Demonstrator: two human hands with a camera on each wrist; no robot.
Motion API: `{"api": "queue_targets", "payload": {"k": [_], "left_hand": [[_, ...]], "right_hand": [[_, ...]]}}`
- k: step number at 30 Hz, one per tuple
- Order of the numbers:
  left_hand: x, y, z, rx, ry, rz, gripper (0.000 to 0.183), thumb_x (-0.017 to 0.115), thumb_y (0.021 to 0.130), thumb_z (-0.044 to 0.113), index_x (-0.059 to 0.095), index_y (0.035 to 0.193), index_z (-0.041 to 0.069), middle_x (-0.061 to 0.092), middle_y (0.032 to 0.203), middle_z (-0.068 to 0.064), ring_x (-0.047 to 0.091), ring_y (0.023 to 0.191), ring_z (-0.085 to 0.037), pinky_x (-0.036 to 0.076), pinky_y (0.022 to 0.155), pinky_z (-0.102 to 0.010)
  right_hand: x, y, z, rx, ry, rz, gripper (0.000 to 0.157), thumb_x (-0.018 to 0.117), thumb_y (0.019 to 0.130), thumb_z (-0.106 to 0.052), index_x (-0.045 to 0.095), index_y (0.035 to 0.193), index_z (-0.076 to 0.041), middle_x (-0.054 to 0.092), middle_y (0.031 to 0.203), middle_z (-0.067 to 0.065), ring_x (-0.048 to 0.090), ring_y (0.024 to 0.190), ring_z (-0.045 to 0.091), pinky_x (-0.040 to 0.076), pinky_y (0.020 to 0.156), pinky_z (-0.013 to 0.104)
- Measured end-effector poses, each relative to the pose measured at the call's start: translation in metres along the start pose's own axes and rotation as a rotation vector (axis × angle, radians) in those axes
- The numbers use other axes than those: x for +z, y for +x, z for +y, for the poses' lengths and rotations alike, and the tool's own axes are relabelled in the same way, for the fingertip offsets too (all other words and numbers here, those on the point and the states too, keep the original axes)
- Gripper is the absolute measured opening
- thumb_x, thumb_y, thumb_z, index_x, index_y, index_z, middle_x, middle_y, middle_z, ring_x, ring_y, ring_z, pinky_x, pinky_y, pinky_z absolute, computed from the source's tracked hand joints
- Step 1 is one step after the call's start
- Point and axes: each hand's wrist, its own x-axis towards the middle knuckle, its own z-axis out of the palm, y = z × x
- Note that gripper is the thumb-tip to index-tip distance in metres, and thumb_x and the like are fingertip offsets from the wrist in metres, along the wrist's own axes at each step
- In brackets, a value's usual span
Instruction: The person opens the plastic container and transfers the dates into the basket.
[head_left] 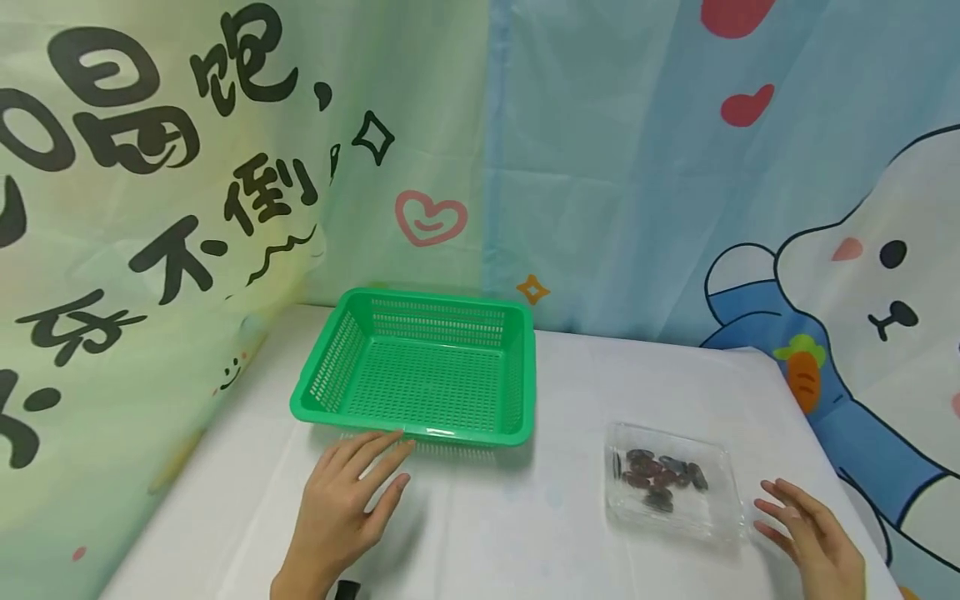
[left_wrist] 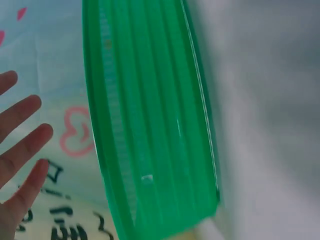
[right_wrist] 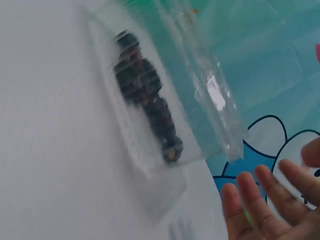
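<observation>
A green plastic basket with slotted walls stands toward the back left of the table. My left hand is held at its near side, fingers loosely spread, fingertips overlapping the front rim in the head view; it holds nothing. On the right lies a clear plastic box with several dark reddish-brown, wrinkled oval fruits that look like dates clustered inside. Just right of that box, my right hand hovers with relaxed, slightly bent fingers and nothing in its grasp. The right wrist view shows its fingers apart from the box.
A white cloth covers the table. Behind it hangs a printed curtain with hearts, lettering and a cartoon bear, close to the basket's back rim. A small black object shows by the left wrist.
</observation>
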Motion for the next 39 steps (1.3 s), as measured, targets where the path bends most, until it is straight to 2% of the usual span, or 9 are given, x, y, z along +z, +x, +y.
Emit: {"api": "queue_targets", "payload": {"k": [5, 11, 14, 19, 22, 28, 31, 35, 39], "left_hand": [[0.018, 0.011, 0.014, 0.062, -0.059, -0.009, 0.035, 0.052, 0.109, 0.039, 0.075, 0.127, 0.019, 0.075, 0.123, -0.001, 0.068, 0.11, -0.024, 0.056, 0.087, -0.043], [0.039, 0.025, 0.032, 0.16, -0.129, -0.031, 0.029, 0.061, 0.105, 0.032, 0.075, 0.127, 0.019, 0.075, 0.122, 0.0, 0.068, 0.109, -0.021, 0.057, 0.089, -0.039], [0.051, 0.031, 0.041, 0.207, -0.153, -0.046, 0.029, 0.065, 0.102, 0.03, 0.075, 0.127, 0.02, 0.075, 0.121, 0.001, 0.068, 0.108, -0.02, 0.058, 0.09, -0.037], [0.069, 0.039, 0.059, 0.275, -0.195, -0.075, 0.032, 0.071, 0.098, 0.031, 0.074, 0.128, 0.023, 0.073, 0.122, 0.003, 0.067, 0.109, -0.017, 0.057, 0.093, -0.033], [0.082, 0.043, 0.07, 0.319, -0.207, -0.117, 0.035, 0.072, 0.097, 0.032, 0.072, 0.131, 0.025, 0.072, 0.124, 0.004, 0.067, 0.111, -0.014, 0.057, 0.095, -0.03], [0.106, 0.05, 0.092, 0.392, -0.196, -0.226, 0.031, 0.068, 0.101, 0.033, 0.072, 0.131, 0.029, 0.071, 0.125, 0.008, 0.065, 0.113, -0.01, 0.055, 0.095, -0.026], [0.116, 0.053, 0.102, 0.422, -0.175, -0.279, 0.031, 0.064, 0.102, 0.031, 0.07, 0.133, 0.029, 0.07, 0.127, 0.01, 0.063, 0.114, -0.01, 0.054, 0.094, -0.024], [0.13, 0.059, 0.113, 0.447, -0.152, -0.362, 0.036, 0.057, 0.105, 0.032, 0.065, 0.14, 0.031, 0.067, 0.132, 0.01, 0.061, 0.12, -0.01, 0.053, 0.094, -0.025], [0.145, 0.067, 0.124, 0.452, -0.128, -0.463, 0.04, 0.052, 0.108, 0.037, 0.057, 0.148, 0.032, 0.063, 0.139, 0.01, 0.058, 0.129, -0.012, 0.053, 0.099, -0.029]], "right_hand": [[0.001, 0.011, 0.006, 0.19, 0.366, -0.097, 0.054, 0.054, 0.109, -0.039, 0.042, 0.158, -0.02, 0.063, 0.11, -0.029, 0.068, 0.093, -0.007, 0.06, 0.074, 0.016], [0.004, 0.016, 0.021, 0.316, 0.516, -0.177, 0.05, 0.059, 0.105, -0.046, 0.046, 0.152, -0.038, 0.067, 0.11, -0.031, 0.061, 0.104, -0.004, 0.057, 0.079, 0.017], [0.004, 0.015, 0.03, 0.317, 0.592, -0.197, 0.054, 0.064, 0.104, -0.042, 0.046, 0.154, -0.036, 0.069, 0.115, -0.027, 0.06, 0.109, 0.001, 0.059, 0.083, 0.02], [-0.001, 0.017, 0.038, 0.295, 0.531, -0.259, 0.063, 0.063, 0.102, -0.049, 0.038, 0.158, -0.036, 0.065, 0.117, -0.029, 0.06, 0.107, -0.003, 0.06, 0.084, 0.02], [-0.008, 0.019, 0.042, 0.299, 0.497, -0.297, 0.059, 0.063, 0.101, -0.05, 0.04, 0.155, -0.04, 0.065, 0.113, -0.03, 0.061, 0.103, -0.004, 0.061, 0.083, 0.021], [-0.011, 0.019, 0.05, 0.32, 0.566, -0.33, 0.041, 0.07, 0.1, -0.034, 0.057, 0.137, -0.046, 0.068, 0.11, -0.024, 0.063, 0.1, 0.0, 0.061, 0.088, 0.023], [-0.011, 0.018, 0.053, 0.319, 0.544, -0.362, 0.035, 0.068, 0.102, -0.03, 0.059, 0.131, -0.047, 0.065, 0.11, -0.025, 0.063, 0.099, -0.002, 0.06, 0.091, 0.022], [-0.011, 0.017, 0.055, 0.32, 0.541, -0.425, 0.032, 0.064, 0.105, -0.026, 0.06, 0.128, -0.047, 0.065, 0.111, -0.028, 0.066, 0.1, -0.005, 0.058, 0.096, 0.021], [-0.012, 0.016, 0.055, 0.301, 0.646, -0.488, 0.033, 0.059, 0.107, -0.017, 0.065, 0.127, -0.043, 0.068, 0.115, -0.027, 0.069, 0.104, -0.004, 0.057, 0.1, 0.022]]}}
